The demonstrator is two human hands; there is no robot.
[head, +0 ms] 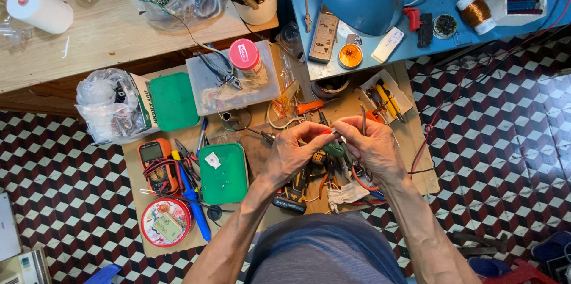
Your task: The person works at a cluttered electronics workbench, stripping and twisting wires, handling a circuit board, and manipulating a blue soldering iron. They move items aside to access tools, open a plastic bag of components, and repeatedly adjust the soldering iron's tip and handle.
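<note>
Checkered tile floor, low board (416, 171) crowded with tools; I look straight down. Far left: plastic bag (104, 102), green lid (173, 101), multimeter (156, 162), round tin (166, 222), green tray (223, 173). Centre: my left hand (292, 152), fingers pinched shut on thin wire (324, 133). Just beside it, my right hand (372, 144), fingers curled tight on same wire, dark lead (363, 118) rising above. Right: screwdrivers (385, 101), blue table (440, 16).
</note>
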